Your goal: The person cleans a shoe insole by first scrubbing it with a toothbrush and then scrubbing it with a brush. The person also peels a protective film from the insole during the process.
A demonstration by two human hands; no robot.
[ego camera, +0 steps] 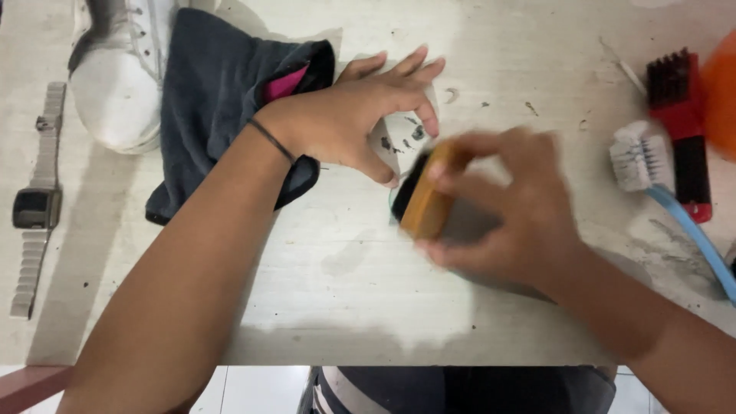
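Note:
My left hand [349,119] lies over a white shoe [402,134] with dark smudges and holds it down on the table, fingers spread across it. Most of that shoe is hidden under the hand. My right hand [502,207] grips a wooden brush [425,203] with dark bristles. The brush is blurred and sits against the shoe's near side, just below my left fingertips. A thin black band circles my left wrist.
A second white shoe [119,73] lies at the top left beside a dark grey cloth [211,92] with a pink patch. A metal wristwatch [34,207] rests at the far left. A red brush [682,126], a white-and-blue brush [644,157] and an orange object [721,92] are at the right.

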